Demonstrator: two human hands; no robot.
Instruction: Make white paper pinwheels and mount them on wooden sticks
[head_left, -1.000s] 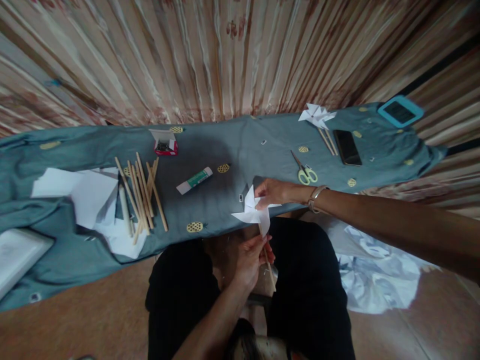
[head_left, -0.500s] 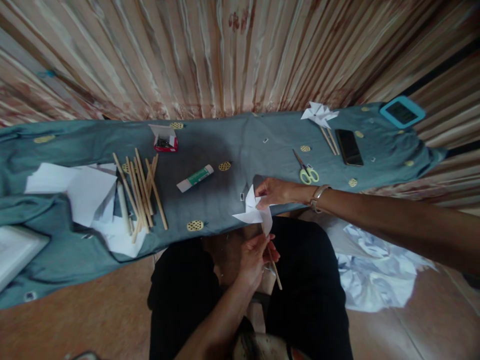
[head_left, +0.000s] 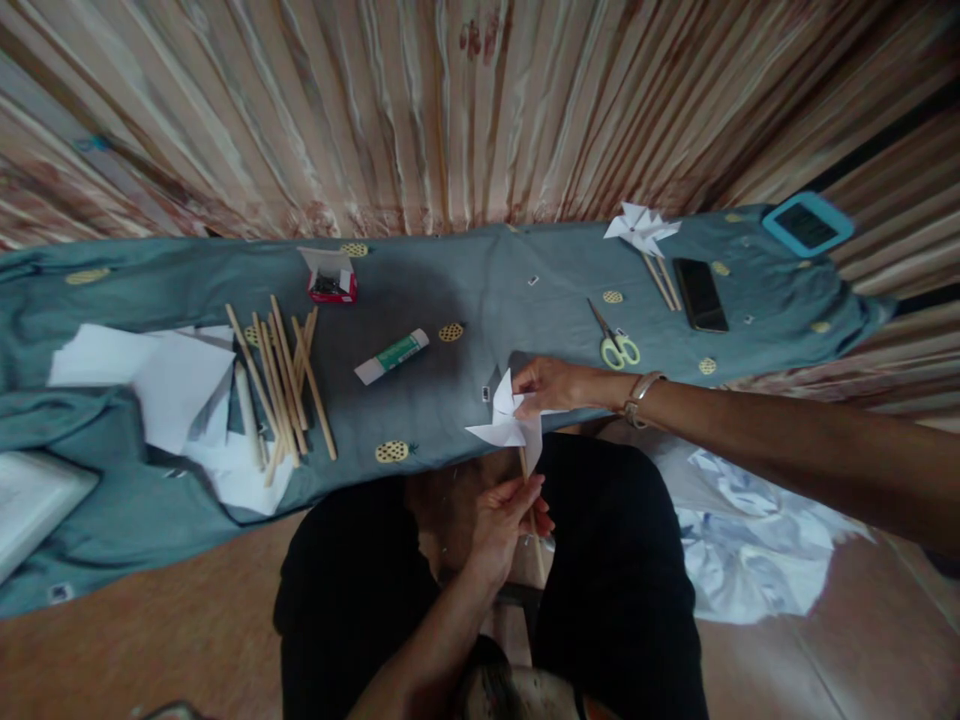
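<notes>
A white paper pinwheel [head_left: 508, 418] sits on top of a thin wooden stick [head_left: 534, 525] at the near edge of the table, over my lap. My left hand [head_left: 504, 518] is closed round the stick below the paper. My right hand [head_left: 553, 386], with a bracelet at the wrist, pinches the middle of the pinwheel from the right. The stick runs down between my knees.
The teal cloth [head_left: 465, 290] holds a bundle of wooden sticks [head_left: 281, 385], white paper sheets [head_left: 161, 395], a glue stick [head_left: 390, 357], a red box of pins [head_left: 330, 280], green scissors [head_left: 615, 342], a finished pinwheel [head_left: 641, 230], a black phone [head_left: 699, 293] and a blue-cased device [head_left: 808, 224]. Crumpled paper [head_left: 742, 540] lies on the floor.
The stick's lower end has swung slightly back to the left under my left hand. Both hands keep their hold on the pinwheel.
</notes>
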